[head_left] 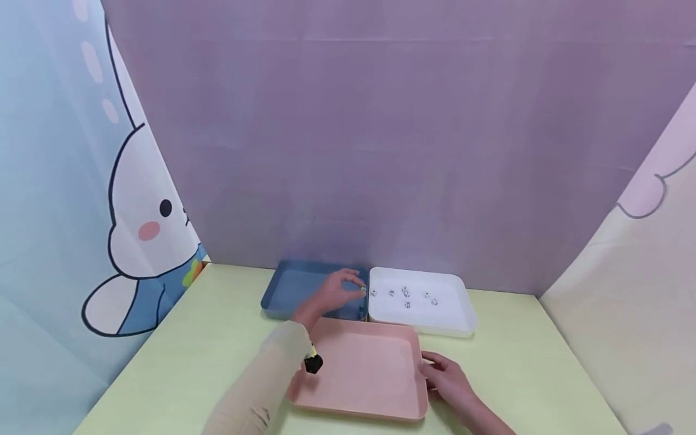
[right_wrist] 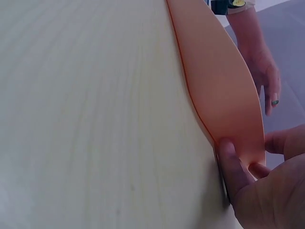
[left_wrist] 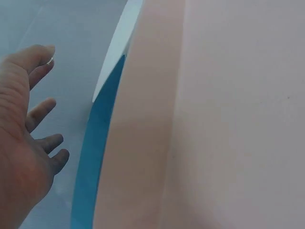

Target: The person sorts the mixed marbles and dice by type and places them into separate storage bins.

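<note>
My left hand [head_left: 338, 291] is over the right side of the blue tray [head_left: 290, 290]. Its thumb and index finger pinch a small clear piece [head_left: 363, 289], too small to identify; the other fingers are spread loosely in the left wrist view. At the front, my right hand [head_left: 447, 380] grips the right wall of the pink tray [head_left: 361, 368], thumb and fingers on either side of it in the right wrist view. Several small clear pieces with dark marks [head_left: 405, 292] lie scattered in the white tray [head_left: 451, 314]. A small dark spot [head_left: 362, 310] shows in the blue tray's near right corner.
Blue and white trays stand side by side at the back of the pale yellow table [head_left: 522, 362], with the pink tray in front. A purple curtain [head_left: 380, 151] hangs behind, and a cartoon-printed cloth [head_left: 147, 241] is at the left.
</note>
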A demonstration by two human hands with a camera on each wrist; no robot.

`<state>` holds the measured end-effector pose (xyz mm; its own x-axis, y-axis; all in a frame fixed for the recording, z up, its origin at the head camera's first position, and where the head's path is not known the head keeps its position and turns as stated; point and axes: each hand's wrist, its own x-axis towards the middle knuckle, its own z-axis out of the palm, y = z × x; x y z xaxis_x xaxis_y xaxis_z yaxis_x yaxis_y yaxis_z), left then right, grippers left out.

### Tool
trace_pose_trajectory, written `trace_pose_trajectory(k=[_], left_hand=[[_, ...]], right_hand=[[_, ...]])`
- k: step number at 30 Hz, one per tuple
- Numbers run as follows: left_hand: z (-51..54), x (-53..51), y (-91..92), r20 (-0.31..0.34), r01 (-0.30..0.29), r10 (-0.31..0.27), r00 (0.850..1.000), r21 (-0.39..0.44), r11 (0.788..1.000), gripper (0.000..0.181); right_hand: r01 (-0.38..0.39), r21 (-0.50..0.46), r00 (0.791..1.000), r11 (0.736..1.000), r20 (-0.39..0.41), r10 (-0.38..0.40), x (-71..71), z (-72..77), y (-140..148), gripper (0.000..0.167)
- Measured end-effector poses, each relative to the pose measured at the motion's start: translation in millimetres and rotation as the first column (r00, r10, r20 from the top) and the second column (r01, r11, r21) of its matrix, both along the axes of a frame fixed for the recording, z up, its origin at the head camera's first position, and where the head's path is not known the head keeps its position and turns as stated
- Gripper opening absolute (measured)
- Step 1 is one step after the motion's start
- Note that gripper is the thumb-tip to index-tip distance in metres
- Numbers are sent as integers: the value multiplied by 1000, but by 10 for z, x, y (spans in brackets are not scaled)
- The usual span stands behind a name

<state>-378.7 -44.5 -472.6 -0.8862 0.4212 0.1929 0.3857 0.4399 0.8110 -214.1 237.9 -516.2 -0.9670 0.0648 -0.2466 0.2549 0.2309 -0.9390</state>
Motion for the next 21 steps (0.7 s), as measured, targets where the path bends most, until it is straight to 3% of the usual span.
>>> trace_pose_trajectory(k=[12, 21], left_hand=[[-188, -55, 8, 30, -37, 35, 999, 38, 999, 17], [-240, -110, 32, 16, -43, 42, 999, 49, 998, 18]], right_hand=[[-16, -26, 1000, 1000, 24, 16, 6, 6, 11, 48], [-23, -41, 999, 999, 34, 25, 13, 32, 13, 49]])
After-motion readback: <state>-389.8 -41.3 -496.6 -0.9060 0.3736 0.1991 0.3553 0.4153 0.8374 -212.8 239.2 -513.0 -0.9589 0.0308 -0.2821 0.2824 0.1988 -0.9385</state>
